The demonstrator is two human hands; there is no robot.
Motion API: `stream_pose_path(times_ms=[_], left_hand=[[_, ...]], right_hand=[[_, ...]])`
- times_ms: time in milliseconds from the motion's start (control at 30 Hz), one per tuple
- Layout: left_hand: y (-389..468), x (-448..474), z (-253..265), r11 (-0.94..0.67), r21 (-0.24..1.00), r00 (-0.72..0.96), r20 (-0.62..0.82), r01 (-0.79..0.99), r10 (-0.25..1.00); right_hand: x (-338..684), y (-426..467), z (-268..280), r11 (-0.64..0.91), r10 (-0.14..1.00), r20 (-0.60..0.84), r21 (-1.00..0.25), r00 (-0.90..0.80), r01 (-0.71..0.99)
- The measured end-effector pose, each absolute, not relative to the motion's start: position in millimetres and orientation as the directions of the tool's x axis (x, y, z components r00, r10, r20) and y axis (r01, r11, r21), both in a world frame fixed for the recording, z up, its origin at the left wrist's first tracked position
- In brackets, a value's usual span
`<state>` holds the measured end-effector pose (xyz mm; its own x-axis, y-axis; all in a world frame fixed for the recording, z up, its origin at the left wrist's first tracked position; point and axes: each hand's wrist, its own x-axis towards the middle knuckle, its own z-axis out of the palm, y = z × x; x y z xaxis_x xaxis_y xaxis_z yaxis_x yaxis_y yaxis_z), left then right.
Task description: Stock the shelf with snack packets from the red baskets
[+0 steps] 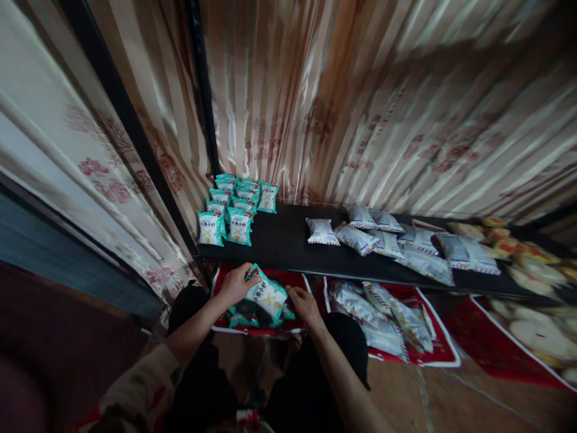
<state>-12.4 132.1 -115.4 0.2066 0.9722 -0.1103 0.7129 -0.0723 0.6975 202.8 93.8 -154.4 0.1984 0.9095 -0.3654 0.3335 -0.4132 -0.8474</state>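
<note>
A teal-and-white snack bag (269,299) with dark lettering is tilted between my hands, above an open red bag (295,279) with white edging. My left hand (237,284) grips its upper left corner, fingers closed. At its right edge, my right hand (305,305) pinches with thumb and fingers. More teal packaging and something dark lie beneath it in the red bag, partly covered. On the black shelf (283,243) just beyond, several matching teal snack bags (239,226) stand in rows at the left end.
Silvery-white snack bags (356,239) lie along the shelf to the right, with yellowish packets (500,240) farther along. A second red bag (444,343) holds silvery bags; a third (482,340) holds pale packets. Pleated curtain (293,108) and black posts (205,90) stand behind.
</note>
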Motion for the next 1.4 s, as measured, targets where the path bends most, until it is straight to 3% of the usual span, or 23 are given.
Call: stream_pose_path(times_ms=[133,233,333,500,667,867,967,1100,1400], left_hand=[[139.1,-4.3,-97.8,-0.165,0.679,0.299,-0.084,0.715,0.951],[143.9,1.8,-85.0,-0.264,0.662,0.412,-0.075,0.702,0.908],[150.0,10.0,-73.2,-0.372,0.641,0.529,-0.063,0.672,0.846],[162.1,24.2,-60.6,-0.491,0.603,0.638,-0.04,0.629,0.769],[170.9,33.6,-54.2,-0.534,0.547,0.638,0.001,0.645,0.77],[172.4,48.2,-57.0,-0.558,0.445,0.445,0.34,0.7,0.829],[174.1,54.5,-71.1,-0.547,0.4,0.373,0.435,0.736,0.82],[181.7,60.6,-97.8,-0.489,0.452,0.308,0.416,0.746,0.855],[231.8,78.5,-142.6,-0.301,0.627,0.173,0.258,0.719,0.951]], right_hand=[[210.7,88.2,-145.5,-0.307,0.952,-0.253,-0.801,0.174,0.514],[213.0,83.8,-136.1,-0.186,0.983,-0.169,-0.899,0.079,0.396],[212.6,79.4,-122.1,-0.137,0.973,-0.174,-0.964,-0.148,0.229],[211.1,76.1,-103.3,-0.127,0.925,-0.196,-0.967,-0.326,0.221],[210.6,89.7,-109.4,-0.099,0.966,-0.159,-0.956,-0.203,0.277],[208.8,131.1,-106.0,-0.021,0.997,-0.042,-0.961,-0.069,0.275],[209.5,160.0,-103.9,0.004,1.0,0.005,-0.966,0.004,0.257],[213.7,201.8,-111.2,0.015,0.995,0.04,-0.967,0.094,0.254],[213.6,291.0,-129.8,-0.016,0.977,0.081,-0.893,0.195,0.451]])
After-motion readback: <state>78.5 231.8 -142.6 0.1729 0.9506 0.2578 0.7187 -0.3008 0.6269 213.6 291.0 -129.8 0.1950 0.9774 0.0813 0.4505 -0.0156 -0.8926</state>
